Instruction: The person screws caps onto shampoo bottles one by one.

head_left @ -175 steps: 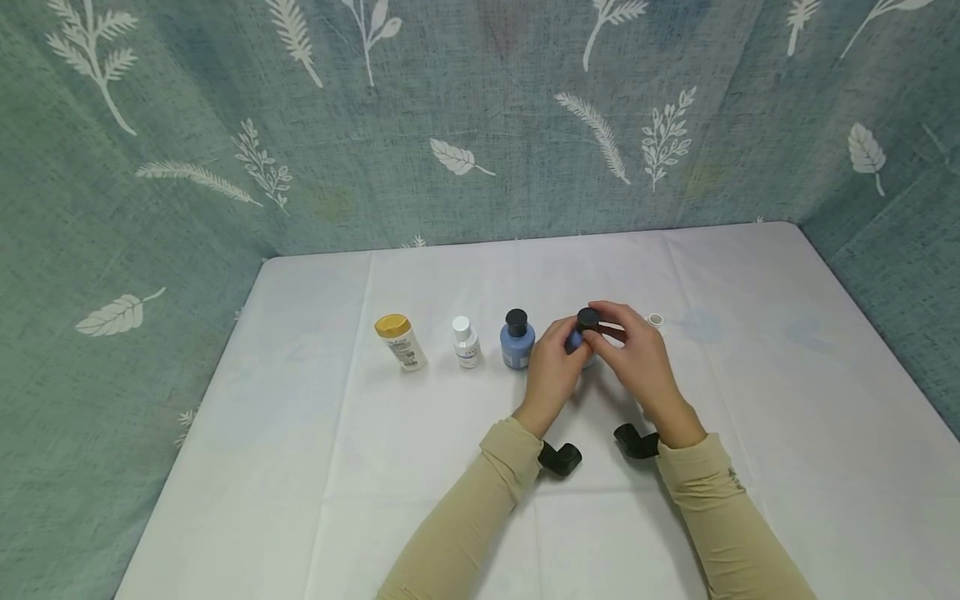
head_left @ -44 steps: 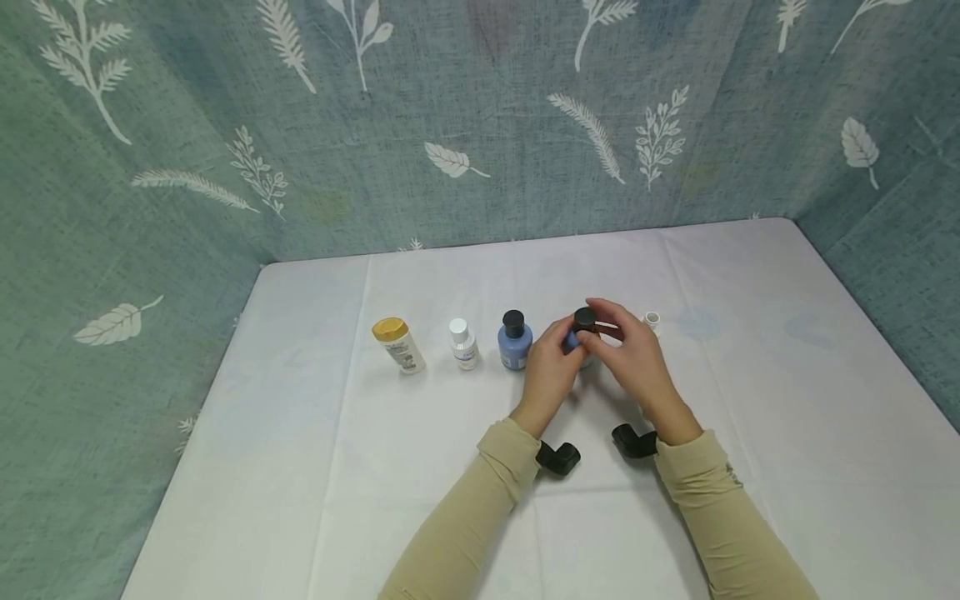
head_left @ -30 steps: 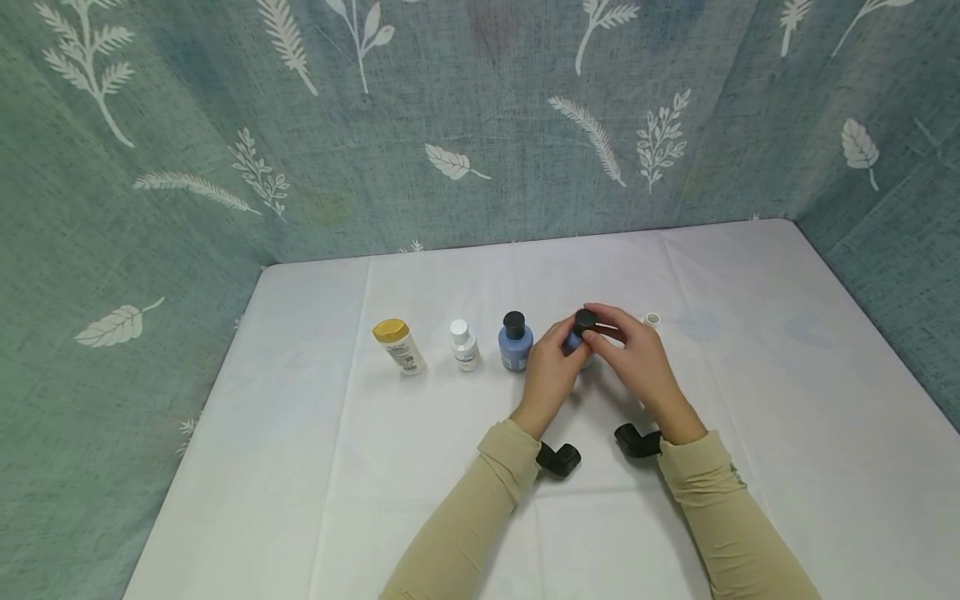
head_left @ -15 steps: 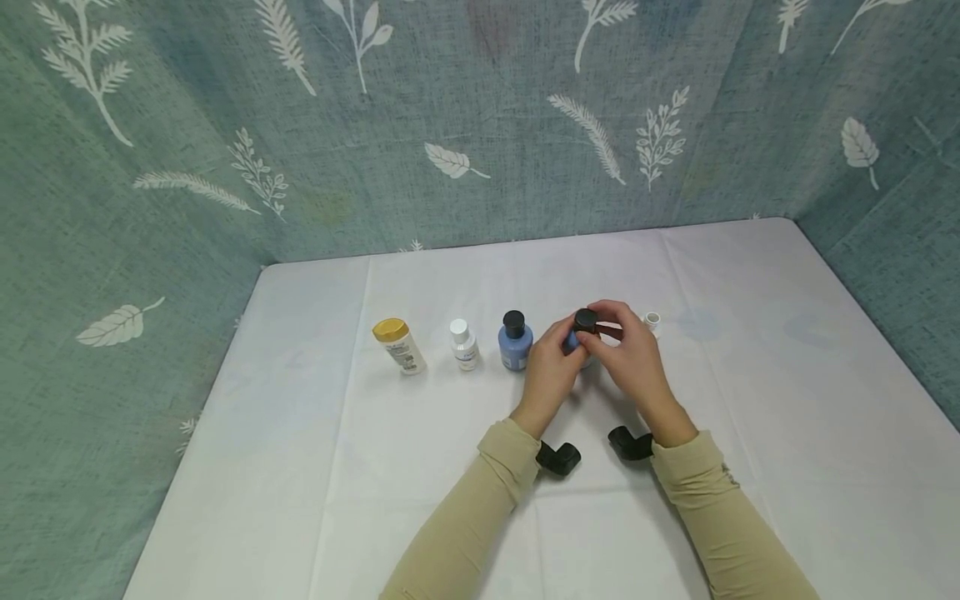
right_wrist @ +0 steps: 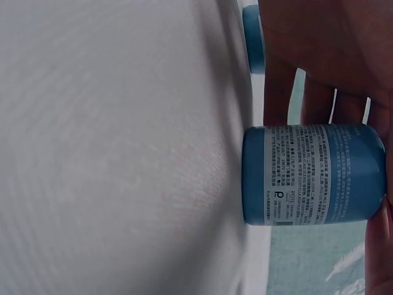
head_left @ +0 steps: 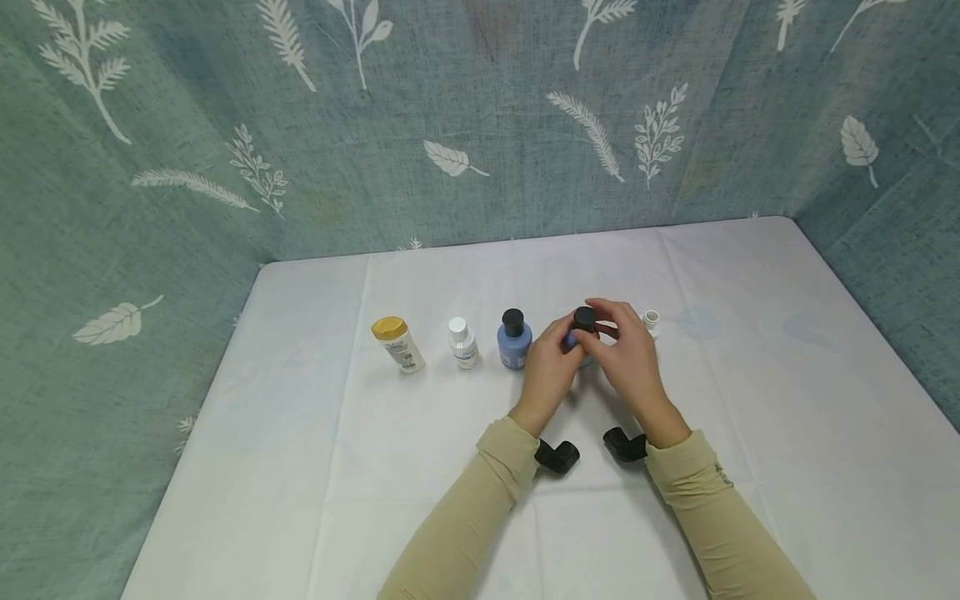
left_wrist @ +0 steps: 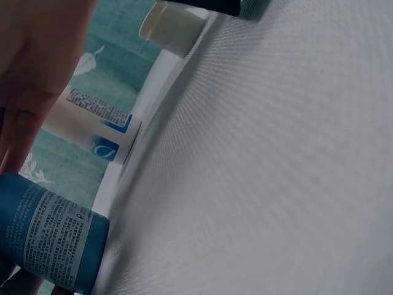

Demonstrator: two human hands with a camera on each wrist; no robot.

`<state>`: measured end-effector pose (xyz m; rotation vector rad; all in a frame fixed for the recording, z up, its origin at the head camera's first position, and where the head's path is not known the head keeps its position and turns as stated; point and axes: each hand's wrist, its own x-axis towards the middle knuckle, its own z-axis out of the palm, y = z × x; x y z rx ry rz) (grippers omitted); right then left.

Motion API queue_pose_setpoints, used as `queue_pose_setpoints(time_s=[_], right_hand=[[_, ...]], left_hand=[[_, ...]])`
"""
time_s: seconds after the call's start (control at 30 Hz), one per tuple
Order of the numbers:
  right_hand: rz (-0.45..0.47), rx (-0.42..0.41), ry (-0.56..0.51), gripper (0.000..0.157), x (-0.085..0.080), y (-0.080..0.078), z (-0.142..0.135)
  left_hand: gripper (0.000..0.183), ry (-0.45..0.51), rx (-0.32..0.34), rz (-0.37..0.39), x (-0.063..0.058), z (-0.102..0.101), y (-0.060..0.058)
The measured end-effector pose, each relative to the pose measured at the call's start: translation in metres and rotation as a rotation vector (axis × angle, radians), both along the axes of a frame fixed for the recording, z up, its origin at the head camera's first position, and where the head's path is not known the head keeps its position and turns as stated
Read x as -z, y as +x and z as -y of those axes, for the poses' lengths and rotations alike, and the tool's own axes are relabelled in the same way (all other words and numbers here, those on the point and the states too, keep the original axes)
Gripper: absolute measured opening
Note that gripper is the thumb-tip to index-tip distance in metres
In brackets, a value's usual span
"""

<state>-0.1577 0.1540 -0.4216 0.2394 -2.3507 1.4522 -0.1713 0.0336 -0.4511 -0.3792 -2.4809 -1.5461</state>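
Both hands meet over a blue bottle [right_wrist: 313,175] with a black cap [head_left: 584,317], upright on the white table. My left hand [head_left: 546,367] grips its body, fingers curled round it. Thumb and fingers of my right hand [head_left: 630,350] pinch the black cap from the right. In the head view the hands cover most of this bottle. Just left of them stands a second blue bottle [head_left: 514,343] with a black cap. The left wrist view shows a white bottle [left_wrist: 101,129] with a blue label beyond the gripped one. Whether the cap is loose cannot be seen.
Further left stand a small white bottle [head_left: 464,344] and a yellow-capped white bottle [head_left: 400,343]. Right of the hands, a white ring-shaped top [head_left: 651,317] shows behind the right hand. Black wrist fittings [head_left: 558,457] hang under both sleeves. A patterned green curtain [head_left: 480,125] encloses the table [head_left: 420,500].
My right wrist and forearm have swung slightly left, while the fingers stay at the black cap. My left hand keeps its grip, and the other bottles stand in the same places.
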Motion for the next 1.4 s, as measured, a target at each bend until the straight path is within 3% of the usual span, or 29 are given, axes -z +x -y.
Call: queue_pose_setpoints(time_s=[0.4, 0.53, 0.73, 1.07, 1.2, 1.4], right_hand=[[-0.006, -0.054, 0.011, 0.050, -0.003, -0.001, -0.004], [-0.048, -0.078, -0.036, 0.048, -0.005, -0.001, -0.003], [-0.113, -0.052, -0.091, 0.045, -0.018, 0.004, -0.005], [-0.108, -0.107, -0.199, 0.049, -0.062, 0.024, -0.008], [-0.072, -0.144, -0.230, 0.050, -0.069, 0.025, -0.015], [0.006, -0.271, -0.423, 0.045, -0.072, 0.023, -0.035]], left_hand=[[0.043, -0.009, -0.013, -0.007, -0.003, -0.001, -0.002], [0.049, -0.010, -0.024, 0.030, -0.004, -0.001, 0.000], [0.062, 0.022, -0.026, 0.082, -0.006, -0.004, 0.001], [0.057, 0.093, -0.013, -0.071, -0.020, -0.010, 0.008], [0.051, 0.089, 0.002, -0.147, -0.029, -0.012, 0.012], [0.048, 0.068, 0.025, -0.277, -0.039, -0.015, 0.018]])
